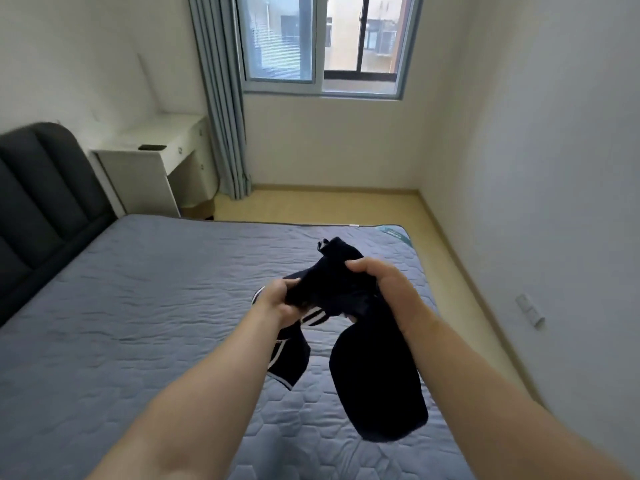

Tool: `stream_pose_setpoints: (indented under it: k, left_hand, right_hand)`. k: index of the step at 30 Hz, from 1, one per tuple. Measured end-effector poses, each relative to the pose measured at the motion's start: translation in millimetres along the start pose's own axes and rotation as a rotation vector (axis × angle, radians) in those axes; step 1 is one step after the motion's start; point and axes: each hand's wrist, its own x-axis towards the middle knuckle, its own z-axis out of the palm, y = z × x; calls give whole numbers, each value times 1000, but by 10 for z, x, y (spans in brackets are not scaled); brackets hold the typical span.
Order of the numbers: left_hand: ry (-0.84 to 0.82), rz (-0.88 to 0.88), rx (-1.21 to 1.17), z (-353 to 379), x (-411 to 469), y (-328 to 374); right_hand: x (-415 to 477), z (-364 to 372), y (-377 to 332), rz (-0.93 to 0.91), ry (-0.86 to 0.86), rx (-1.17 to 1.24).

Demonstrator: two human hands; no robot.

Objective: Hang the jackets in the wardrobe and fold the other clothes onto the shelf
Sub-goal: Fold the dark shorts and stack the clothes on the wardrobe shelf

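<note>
Two bare forearms reach forward. The left hand [277,301] and the right hand [379,282] both have fingers curled round a dark navy garment [377,382] with white stripes, bunched between them and held in the air. Two loose parts of it hang down below the hands, the longer one under the right wrist. Beneath the hands lies a bed [138,323] with a grey-blue quilted cover. Far to the left of the hands stands a dark padded headboard [41,202]. Beyond the hands and to the left are a white desk [149,168] and a grey-blue curtain [221,98]; straight beyond, a window [322,43].
</note>
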Motion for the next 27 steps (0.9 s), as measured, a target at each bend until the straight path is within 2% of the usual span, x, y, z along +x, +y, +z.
stream_pose_setpoints:
  k: [5, 7, 10, 12, 14, 18, 20, 22, 27]
  left_hand:
    - [130, 154, 143, 242, -88, 248]
    - [89, 252, 218, 356, -250, 324]
    - [-121, 338, 268, 522, -540, 403]
    - [-223, 349, 277, 587, -670, 444]
    - [-299, 358, 294, 627, -766, 438]
    - [-504, 328, 421, 645, -875, 395]
    - [-536, 298, 499, 606, -892, 401]
    - [-456, 318, 553, 528, -863, 408]
    - [7, 462, 697, 390, -752, 385]
  right_hand:
    - [-152, -465, 193, 134, 171, -419]
    - [-199, -588, 274, 218, 105, -540]
    - [-177, -683, 315, 235, 80, -609]
    - [-108, -688, 269, 137, 163, -461]
    - [-30, -667, 190, 48, 189, -185]
    - [43, -529, 46, -67, -44, 149]
    - [73, -438, -2, -111, -56, 208]
    - [93, -354, -49, -154, -10, 192]
    - [90, -213, -209, -359, 115, -75]
